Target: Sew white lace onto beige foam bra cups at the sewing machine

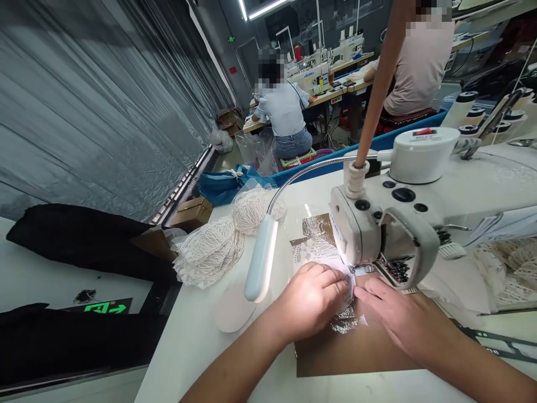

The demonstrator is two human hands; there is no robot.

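Note:
At the sewing machine point(356, 229), my left hand point(314, 296) is closed on white lace fabric point(321, 252), its bent fingers pressing the cloth down just left of the needle area. My right hand point(390, 308) is closed too, thumb and fingertips drawn together at the fabric's right edge. Both hands rest over a brown sheet point(335, 355) that lies flat on the white table. Shiny clear film point(346, 322) shows between the hands. The fingertips are close to the presser foot, and the exact needle point is partly hidden.
A gooseneck lamp point(260, 260) hangs left of my left hand. Bundled lace pieces point(210, 252) and a pale round disc point(235, 308) lie on the table. Thread cones point(461, 109) stand behind the machine. Two people point(287, 112) sit at other machines beyond.

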